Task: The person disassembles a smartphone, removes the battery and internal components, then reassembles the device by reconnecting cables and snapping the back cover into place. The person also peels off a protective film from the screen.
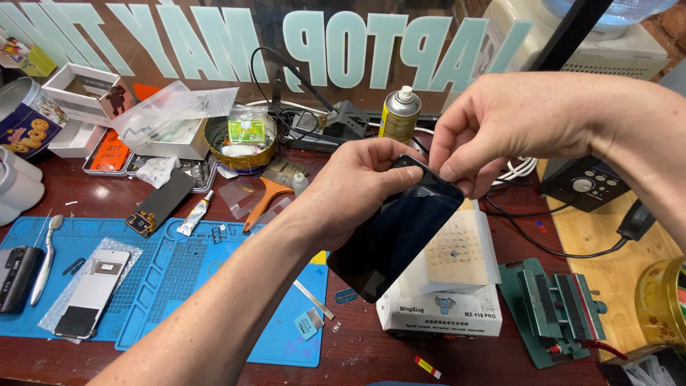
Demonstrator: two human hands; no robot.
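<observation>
Phone (389, 239) hangs above heating plate (457, 254) (mat (179, 279) left, vise (557, 304) right).

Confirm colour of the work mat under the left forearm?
Blue work mat, with moulded grid sections; the head view shows it clearly beneath the left forearm.

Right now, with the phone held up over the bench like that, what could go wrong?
1. The black phone is held in the air by its top end only, left hand gripping and right hand pinching the top edge; a slip could drop it onto the white heating box.
2. Pulling at that edge may flex or crack the glass.
3. The cables beside the box could snag a wrist.
</observation>
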